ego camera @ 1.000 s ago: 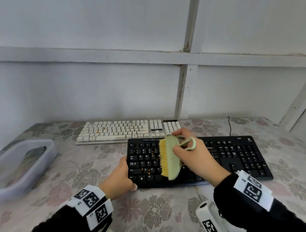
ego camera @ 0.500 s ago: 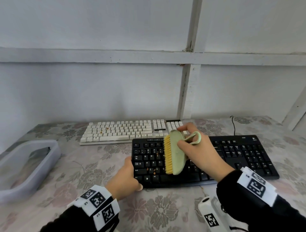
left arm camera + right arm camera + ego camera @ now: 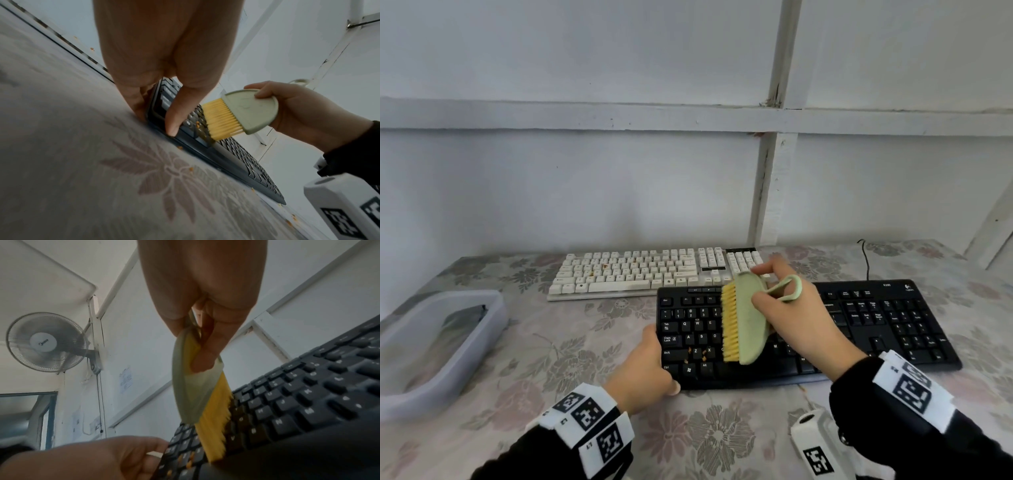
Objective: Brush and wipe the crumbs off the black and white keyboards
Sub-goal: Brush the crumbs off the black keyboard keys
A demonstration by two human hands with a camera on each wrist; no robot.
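A black keyboard [image 3: 876, 325] lies in front of me on the flowered table, with orange crumbs [image 3: 697, 354] near its left keys. My right hand [image 3: 791, 308] grips a pale green brush [image 3: 748, 322] with yellow bristles [image 3: 729, 325] that touch the keys left of centre. The left hand [image 3: 650, 363] holds the keyboard's front left corner, thumb on its front edge. Behind it lies a white keyboard [image 3: 640, 270] with a few crumbs on its keys. In the left wrist view the brush [image 3: 246, 110] sweeps beside my thumb. The brush [image 3: 195, 386] bristles meet the keys in the right wrist view.
A translucent plastic box [image 3: 431, 346] stands at the table's left edge. A black cable [image 3: 866, 260] runs from the black keyboard toward the wall. Loose crumbs [image 3: 190, 168] lie on the tablecloth by the keyboard's front edge. A wall fan [image 3: 47, 342] hangs high up.
The brush has stayed on the black keyboard's left half, moving slightly; crumbs now show left of the bristles. My left hand keeps its hold on the corner.
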